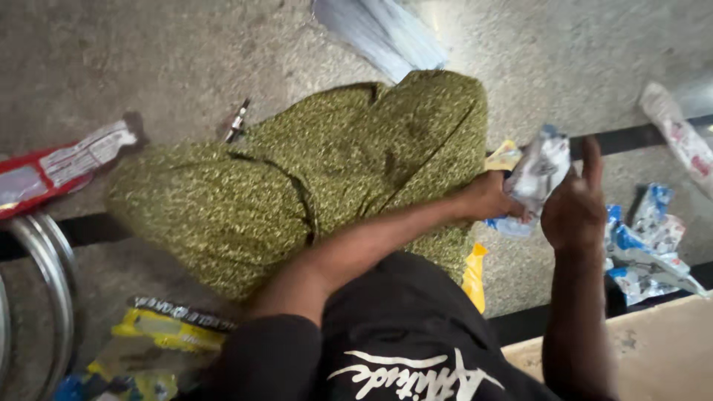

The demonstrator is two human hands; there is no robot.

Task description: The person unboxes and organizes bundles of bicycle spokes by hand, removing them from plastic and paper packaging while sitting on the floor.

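Two hands meet: left hand [490,199] pinches a blue-white packet [536,177]; right hand [573,208], fingers spread, apparently touches it; similar packets [645,239] lie just beyond it.

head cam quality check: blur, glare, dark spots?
Head view: motion blur throughout, so the blue-and-white packet between the left hand and right hand is smeared and its print unreadable; bright glare on the floor at top centre; the black shirt is a dark mass in the lower frame; the yellow wrapper at lower left is soft.
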